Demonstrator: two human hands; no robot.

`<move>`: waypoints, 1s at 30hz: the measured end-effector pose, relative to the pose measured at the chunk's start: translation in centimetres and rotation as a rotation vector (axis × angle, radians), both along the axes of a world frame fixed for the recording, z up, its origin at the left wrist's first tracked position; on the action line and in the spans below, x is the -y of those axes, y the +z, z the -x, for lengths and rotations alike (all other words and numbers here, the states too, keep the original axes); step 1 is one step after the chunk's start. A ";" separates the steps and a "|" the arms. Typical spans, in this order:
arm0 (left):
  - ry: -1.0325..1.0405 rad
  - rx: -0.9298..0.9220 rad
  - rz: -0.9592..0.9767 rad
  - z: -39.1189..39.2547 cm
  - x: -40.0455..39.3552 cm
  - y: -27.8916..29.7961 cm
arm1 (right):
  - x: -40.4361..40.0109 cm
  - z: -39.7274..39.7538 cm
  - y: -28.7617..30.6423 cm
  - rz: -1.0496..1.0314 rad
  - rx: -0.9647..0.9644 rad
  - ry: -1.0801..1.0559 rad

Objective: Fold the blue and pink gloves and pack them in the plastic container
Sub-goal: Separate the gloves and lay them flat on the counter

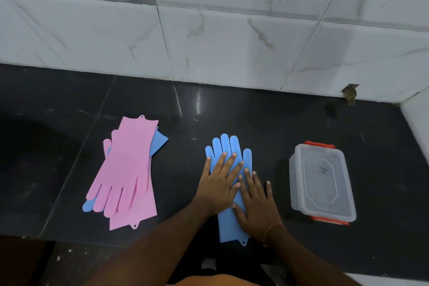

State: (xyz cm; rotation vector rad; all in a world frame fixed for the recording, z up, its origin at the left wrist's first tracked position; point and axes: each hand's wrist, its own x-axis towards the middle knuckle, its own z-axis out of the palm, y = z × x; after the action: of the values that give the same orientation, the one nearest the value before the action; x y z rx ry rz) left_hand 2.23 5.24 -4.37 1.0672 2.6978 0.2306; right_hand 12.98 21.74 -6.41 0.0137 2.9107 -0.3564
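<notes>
Both grips released: left hand (219,183) and right hand (256,202) pressed flat on blue glove (228,146), lying near-to-far, fingers far; plastic container (322,182) right.

Mid-frame lies a plain blue glove (228,146); at left, pink gloves (130,165) over another blue one (159,140). The clear box (322,181) at right has orange-red clips. The counter (255,118) is glossy black; the wall tiles (232,37) are white, grey-veined.
</notes>
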 end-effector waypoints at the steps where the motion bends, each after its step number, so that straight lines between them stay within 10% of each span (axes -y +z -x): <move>1: -0.022 0.002 0.008 0.2 0.3 -0.4 | 0.5 -0.2 -0.2 0.002 -0.007 -0.013; 20: -0.211 0.015 0.096 5.8 7.7 -0.4 | 9.0 2.9 1.3 0.072 0.040 -0.084; 30: 0.655 0.380 -0.337 5.4 5.3 2.4 | 3.1 3.3 3.6 0.370 0.055 -0.570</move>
State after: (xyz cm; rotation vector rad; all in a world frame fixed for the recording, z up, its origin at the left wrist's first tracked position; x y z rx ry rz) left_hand -3.19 -0.08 -1.96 0.1256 2.5972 0.9182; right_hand 9.69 18.65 -2.79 0.7865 2.6857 -0.9567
